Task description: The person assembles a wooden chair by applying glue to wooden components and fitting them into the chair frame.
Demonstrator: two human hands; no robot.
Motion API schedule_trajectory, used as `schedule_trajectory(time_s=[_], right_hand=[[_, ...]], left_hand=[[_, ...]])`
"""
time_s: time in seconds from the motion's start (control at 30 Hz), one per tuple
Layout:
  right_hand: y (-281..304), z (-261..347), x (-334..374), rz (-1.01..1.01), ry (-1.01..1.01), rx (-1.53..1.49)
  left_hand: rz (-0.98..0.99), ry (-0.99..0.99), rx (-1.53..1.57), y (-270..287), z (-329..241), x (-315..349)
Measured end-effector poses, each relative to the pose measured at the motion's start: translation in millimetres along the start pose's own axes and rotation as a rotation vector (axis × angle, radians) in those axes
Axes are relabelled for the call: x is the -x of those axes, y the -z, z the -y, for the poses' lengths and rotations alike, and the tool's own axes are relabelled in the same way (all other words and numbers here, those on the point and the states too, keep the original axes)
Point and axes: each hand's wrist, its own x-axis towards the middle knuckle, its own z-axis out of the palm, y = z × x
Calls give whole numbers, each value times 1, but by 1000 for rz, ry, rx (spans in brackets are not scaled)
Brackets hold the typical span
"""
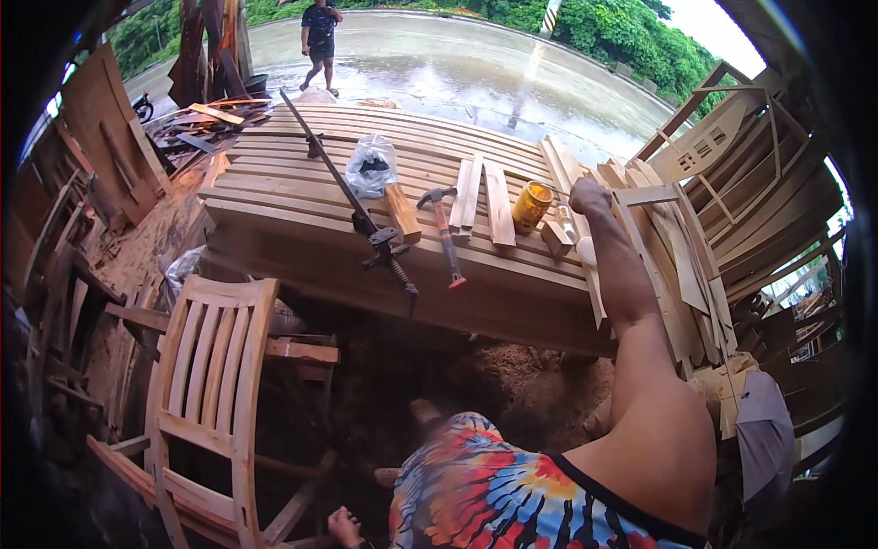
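A: What stands at the far left?

B: A pale brown wooden chair with an upright slatted back, just in front of the desk. Next, low at the picture's edge, is the left hand, well apart from the desk; its fingers look bent, but I cannot tell whether it grasps anything

A: And on the desk?

B: A long dark metal bar clamp lies slantwise, its lower end past the front edge. Right of it sit a clear plastic bag with something dark inside and an orange-brown wooden block, then a claw hammer with a dark head and an orange-and-grey handle

A: Further right?

B: Flat pale wooden strips, then an open yellow cylindrical jar, with a small squared wooden offcut near it

A: Where is the right hand?

B: At the desk's right end, arm outstretched, near the jar. Its fingers look curled, though I cannot tell whether they grasp anything. Beyond it lean long pale wooden boards
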Motion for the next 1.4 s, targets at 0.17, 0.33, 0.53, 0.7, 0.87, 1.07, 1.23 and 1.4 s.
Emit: schedule_trajectory(time_s=[0.17, 0.33, 0.53, 0.7, 0.87, 1.07, 1.23, 1.4], right_hand=[[-12, 51, -49, 40, 173, 139], [-67, 26, -104, 60, 240, 276], [-58, 61, 76, -20, 898, -248], [-280, 94, 191, 1164, 1136, -289], [-549, 70, 246, 1634, 631, -435], [-504, 123, 312, 1109, 1341, 190], [-444, 85, 334, 1077, 1127, -265], [-311, 52, 386, 1047, 931, -417]], left_hand=[[472, -1, -480, -101, 99, -63], [542, -145, -804, -159, 58, -50], [555, -207, -1011, -166, 60, -59], [570, -307, -1202, -130, 85, -73], [562, -391, -1189, -167, 58, -100], [145, -231, -1013, -136, 28, -56], [175, -117, -851, -109, 32, -60], [304, -90, -689, -72, 45, -70]])
